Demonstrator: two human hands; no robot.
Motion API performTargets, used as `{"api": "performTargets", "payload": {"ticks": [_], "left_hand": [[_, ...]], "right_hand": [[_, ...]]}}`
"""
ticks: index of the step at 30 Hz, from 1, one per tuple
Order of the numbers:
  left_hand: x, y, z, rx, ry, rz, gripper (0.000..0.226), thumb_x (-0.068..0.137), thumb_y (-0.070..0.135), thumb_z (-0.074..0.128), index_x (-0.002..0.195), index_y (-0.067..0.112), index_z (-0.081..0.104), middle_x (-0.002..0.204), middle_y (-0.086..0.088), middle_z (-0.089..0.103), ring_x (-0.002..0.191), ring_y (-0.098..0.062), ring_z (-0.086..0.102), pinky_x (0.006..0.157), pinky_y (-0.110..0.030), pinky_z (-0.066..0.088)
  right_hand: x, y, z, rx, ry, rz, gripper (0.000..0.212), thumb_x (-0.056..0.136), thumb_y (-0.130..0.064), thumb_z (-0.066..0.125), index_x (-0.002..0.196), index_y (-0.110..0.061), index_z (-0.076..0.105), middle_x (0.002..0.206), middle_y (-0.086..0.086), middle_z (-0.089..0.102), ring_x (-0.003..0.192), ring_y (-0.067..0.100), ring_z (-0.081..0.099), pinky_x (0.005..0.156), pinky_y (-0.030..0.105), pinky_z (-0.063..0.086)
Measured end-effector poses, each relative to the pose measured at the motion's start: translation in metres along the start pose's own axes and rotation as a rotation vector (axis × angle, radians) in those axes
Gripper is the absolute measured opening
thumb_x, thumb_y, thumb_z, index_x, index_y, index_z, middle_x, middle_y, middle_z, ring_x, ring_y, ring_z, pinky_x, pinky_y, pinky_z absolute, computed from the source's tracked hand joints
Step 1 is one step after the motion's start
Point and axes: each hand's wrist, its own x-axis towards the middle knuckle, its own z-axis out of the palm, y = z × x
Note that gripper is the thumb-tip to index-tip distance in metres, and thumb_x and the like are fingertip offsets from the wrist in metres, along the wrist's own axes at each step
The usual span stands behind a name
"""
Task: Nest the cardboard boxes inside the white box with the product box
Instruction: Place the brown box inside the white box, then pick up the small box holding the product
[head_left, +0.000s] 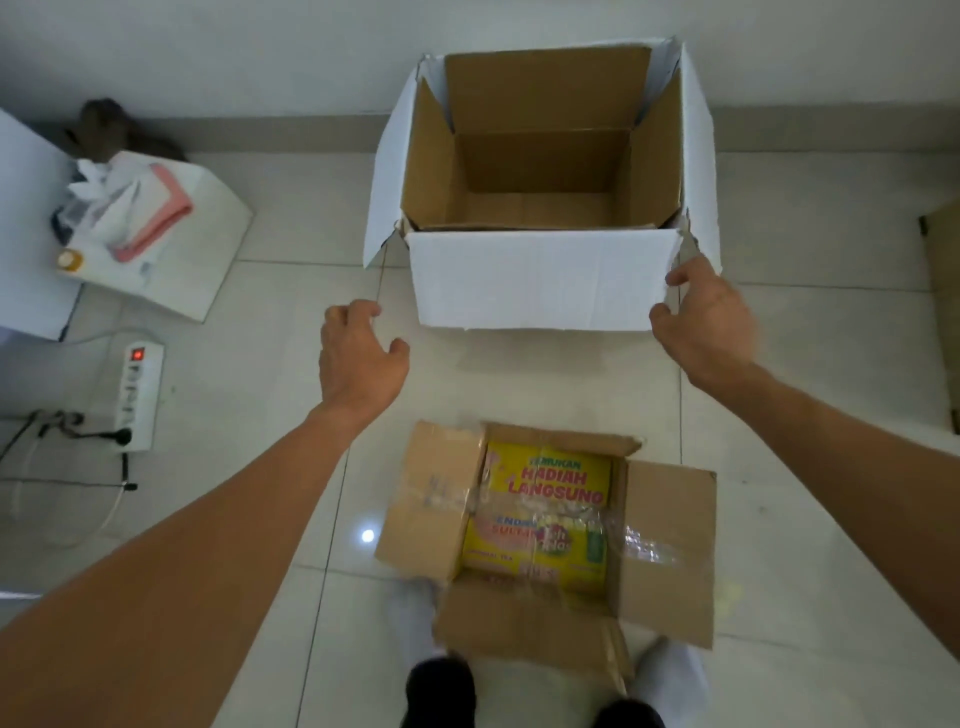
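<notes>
A large white box stands open on the tiled floor ahead, its brown inside empty and its flaps spread. My right hand touches the right edge of its front flap with fingers apart. To the left of that flap my left hand hovers, curled open and holding nothing. Near my feet lies a smaller brown cardboard box with open taped flaps. Inside it sits a yellow product box with red lettering.
A white power strip with cables lies on the floor at left. Behind it, a white bag holds papers and a pink item. Another piece of brown cardboard shows at the right edge. A wall runs behind the white box.
</notes>
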Motion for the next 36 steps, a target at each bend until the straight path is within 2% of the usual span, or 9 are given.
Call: {"api": "performTargets", "payload": {"ticks": [3, 12, 18, 21, 24, 31, 36], "left_hand": [[-0.042, -0.018, -0.003, -0.002, -0.064, -0.073, 0.043, 0.082, 0.025, 0.061, 0.123, 0.018, 0.047, 0.129, -0.006, 0.042, 0.114, -0.024, 0.047, 0.086, -0.032, 0.034], [-0.124, -0.069, 0.002, -0.041, -0.250, -0.154, 0.047, 0.083, 0.027, 0.063, 0.126, 0.019, 0.046, 0.132, -0.006, 0.044, 0.112, -0.023, 0.050, 0.081, -0.029, 0.035], [-0.172, -0.107, 0.029, -0.060, -0.317, -0.185, 0.047, 0.081, 0.024, 0.064, 0.125, 0.016, 0.048, 0.130, -0.009, 0.047, 0.096, -0.016, 0.047, 0.079, -0.026, 0.035], [-0.189, -0.123, 0.050, -0.063, -0.357, -0.232, 0.048, 0.081, 0.023, 0.064, 0.126, 0.016, 0.048, 0.132, -0.009, 0.048, 0.109, -0.023, 0.051, 0.082, -0.026, 0.035], [-0.195, -0.136, 0.071, -0.065, -0.380, -0.290, 0.053, 0.081, 0.023, 0.065, 0.129, 0.014, 0.045, 0.132, -0.009, 0.049, 0.109, -0.023, 0.051, 0.080, -0.026, 0.036], [-0.189, -0.155, 0.114, -0.121, -0.373, -0.388, 0.073, 0.077, 0.028, 0.071, 0.138, 0.014, 0.033, 0.135, -0.008, 0.047, 0.117, -0.025, 0.049, 0.084, -0.026, 0.037], [-0.181, -0.167, 0.134, -0.198, -0.335, -0.462, 0.083, 0.069, 0.029, 0.078, 0.136, 0.014, 0.031, 0.126, -0.005, 0.051, 0.096, -0.014, 0.047, 0.073, -0.021, 0.037]], "right_hand": [[-0.040, 0.009, 0.001, 0.006, -0.056, 0.050, 0.031, 0.085, -0.021, 0.060, 0.114, -0.017, 0.051, 0.100, 0.011, 0.065, 0.076, 0.023, 0.052, 0.066, 0.030, 0.038], [-0.159, 0.029, 0.017, 0.030, -0.123, 0.152, 0.029, 0.086, -0.025, 0.059, 0.114, -0.018, 0.052, 0.100, 0.008, 0.067, 0.081, 0.023, 0.055, 0.069, 0.030, 0.041], [-0.228, 0.057, 0.049, 0.016, -0.217, 0.225, 0.032, 0.085, -0.024, 0.061, 0.115, -0.017, 0.053, 0.108, 0.010, 0.065, 0.096, 0.032, 0.061, 0.077, 0.035, 0.048], [-0.251, 0.083, 0.067, -0.025, -0.285, 0.238, 0.037, 0.084, -0.029, 0.063, 0.118, -0.017, 0.053, 0.114, 0.010, 0.061, 0.098, 0.031, 0.059, 0.077, 0.034, 0.044], [-0.258, 0.110, 0.082, -0.082, -0.327, 0.275, 0.041, 0.083, -0.027, 0.064, 0.120, -0.017, 0.051, 0.122, 0.012, 0.054, 0.107, 0.032, 0.056, 0.078, 0.034, 0.042], [-0.254, 0.153, 0.101, -0.174, -0.242, 0.291, 0.053, 0.079, -0.024, 0.066, 0.127, -0.015, 0.044, 0.130, 0.017, 0.044, 0.116, 0.036, 0.047, 0.085, 0.044, 0.045], [-0.244, 0.172, 0.109, -0.115, -0.174, 0.424, 0.071, 0.076, -0.023, 0.068, 0.137, -0.015, 0.032, 0.142, 0.014, 0.037, 0.121, 0.037, 0.046, 0.090, 0.048, 0.046]]}}
